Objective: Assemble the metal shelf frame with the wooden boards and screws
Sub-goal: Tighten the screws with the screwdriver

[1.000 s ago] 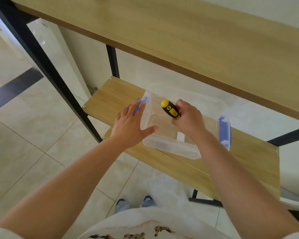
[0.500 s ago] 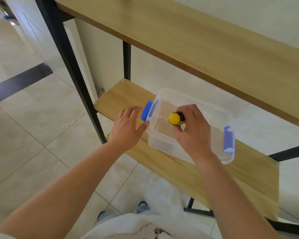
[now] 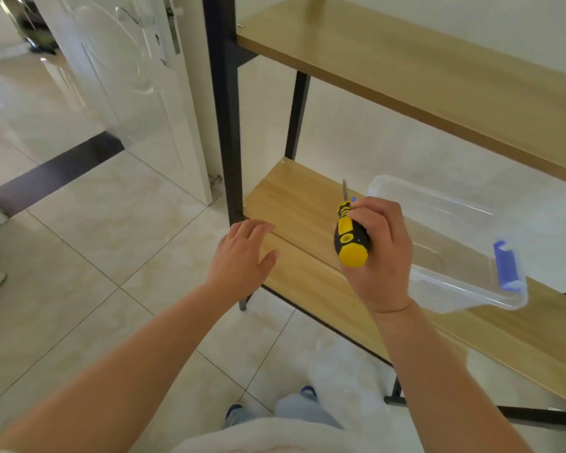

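- My right hand (image 3: 381,253) is curled round the screwdriver (image 3: 350,238), gripping its yellow-and-black handle with the butt end towards me and the thin metal shaft pointing away, over the lower board (image 3: 294,204).
- My left hand (image 3: 242,256) holds nothing; the fingers are loosely spread and nearly straight, palm down, at the front left corner of the lower board. I cannot tell whether it touches the wood or hovers just above.
- The lower board lies in the black frame (image 3: 224,125), whose front left post rises just beyond my left fingertips.
- The upper board (image 3: 406,67) sits in the frame above, running off to the right.
- A clear plastic box (image 3: 455,243) with a blue clip (image 3: 505,266) on its right end rests on the lower board, just right of my right hand, which partly covers its near left corner.
- A white door (image 3: 121,80) stands open to the left of the frame, over a pale tiled floor (image 3: 79,256).
- My feet show at the bottom, on the tiles in front of the shelf.
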